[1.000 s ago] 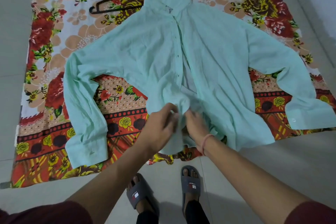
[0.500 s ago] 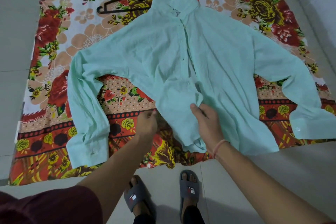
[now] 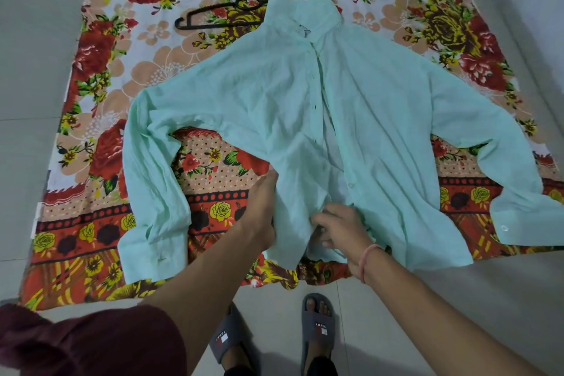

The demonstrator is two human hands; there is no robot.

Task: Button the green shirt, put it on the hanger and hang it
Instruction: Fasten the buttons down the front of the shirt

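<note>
Floor [image 3: 30, 40]: grey tile, floral sheet [image 3: 183, 70] spread over it.
Green shirt [image 3: 381, 119]: flat on sheet, front up; long axis runs from hem at hands to collar, far.
Left hand [image 3: 262, 210]: grips front panel's outer edge near hem.
Right hand [image 3: 338, 229]: curled, pinching placket edge at hem; nearer the buttons.
Hanger [image 3: 219, 17]: left of collar, well apart from both hands.
Containers: none seen.

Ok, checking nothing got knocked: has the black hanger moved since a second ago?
No. The hanger still lies on the floral sheet, across the same yellow flower beside the shirt collar.
</note>
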